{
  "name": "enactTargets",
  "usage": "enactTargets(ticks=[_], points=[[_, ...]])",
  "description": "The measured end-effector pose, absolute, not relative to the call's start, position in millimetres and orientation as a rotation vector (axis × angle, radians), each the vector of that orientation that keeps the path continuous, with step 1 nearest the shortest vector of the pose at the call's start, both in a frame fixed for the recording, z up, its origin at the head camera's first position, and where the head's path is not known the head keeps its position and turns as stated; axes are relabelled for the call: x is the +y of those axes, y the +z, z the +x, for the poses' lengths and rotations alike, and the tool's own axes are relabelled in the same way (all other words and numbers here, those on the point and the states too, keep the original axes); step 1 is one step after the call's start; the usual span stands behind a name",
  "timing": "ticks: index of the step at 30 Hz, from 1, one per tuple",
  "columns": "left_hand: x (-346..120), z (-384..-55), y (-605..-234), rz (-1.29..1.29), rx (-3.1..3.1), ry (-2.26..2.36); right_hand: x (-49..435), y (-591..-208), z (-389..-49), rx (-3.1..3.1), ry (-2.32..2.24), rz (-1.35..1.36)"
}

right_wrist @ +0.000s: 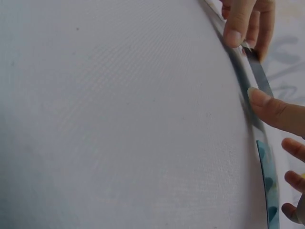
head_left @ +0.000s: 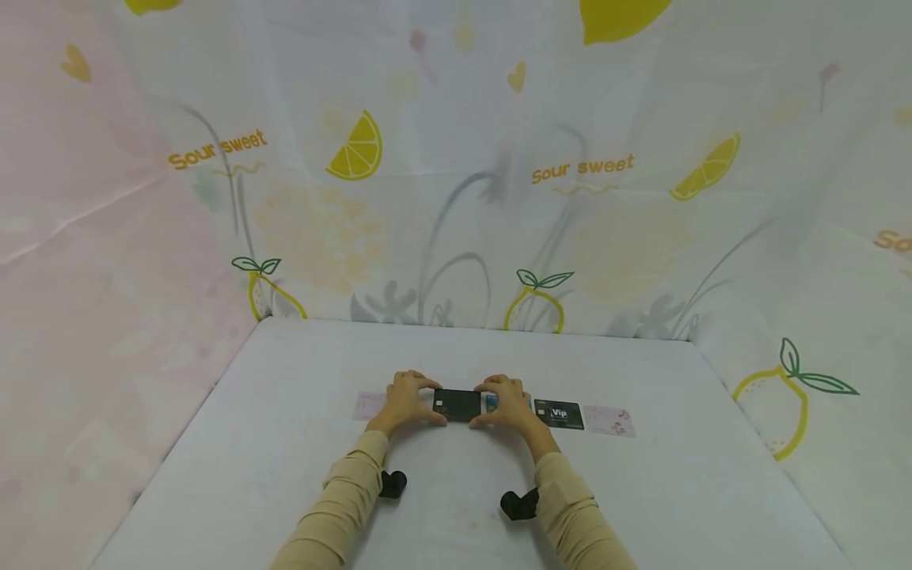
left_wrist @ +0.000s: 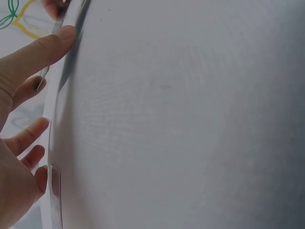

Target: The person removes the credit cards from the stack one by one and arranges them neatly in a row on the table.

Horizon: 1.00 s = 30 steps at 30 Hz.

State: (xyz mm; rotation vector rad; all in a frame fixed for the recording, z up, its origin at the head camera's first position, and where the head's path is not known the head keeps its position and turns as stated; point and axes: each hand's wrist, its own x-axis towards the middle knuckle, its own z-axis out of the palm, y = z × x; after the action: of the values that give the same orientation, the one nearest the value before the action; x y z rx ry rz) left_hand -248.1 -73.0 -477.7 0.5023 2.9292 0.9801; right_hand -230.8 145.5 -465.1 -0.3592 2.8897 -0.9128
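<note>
Both hands pinch one black card (head_left: pixel 457 404) on the counter (head_left: pixel 456 507): left hand (head_left: pixel 406 400) at its left edge, right hand (head_left: pixel 507 402) at its right.

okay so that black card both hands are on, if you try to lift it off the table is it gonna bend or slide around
The black card looks thin and flat, so it is probably light and fairly stiff, flexing only slightly. It lies flush on the smooth white table, so it likely slides easily when pushed and is hard to lift without getting under an edge. The left hand and right hand pinch its ends, which should steady it.
</note>
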Motion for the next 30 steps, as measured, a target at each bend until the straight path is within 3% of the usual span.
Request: enactTargets(ticks=[30], points=[[-70.7, -249.7, -480.9, 0.510, 2.965, 0.838, 151.8, -466.2, -233.5, 2.905, -0.687, -0.344]])
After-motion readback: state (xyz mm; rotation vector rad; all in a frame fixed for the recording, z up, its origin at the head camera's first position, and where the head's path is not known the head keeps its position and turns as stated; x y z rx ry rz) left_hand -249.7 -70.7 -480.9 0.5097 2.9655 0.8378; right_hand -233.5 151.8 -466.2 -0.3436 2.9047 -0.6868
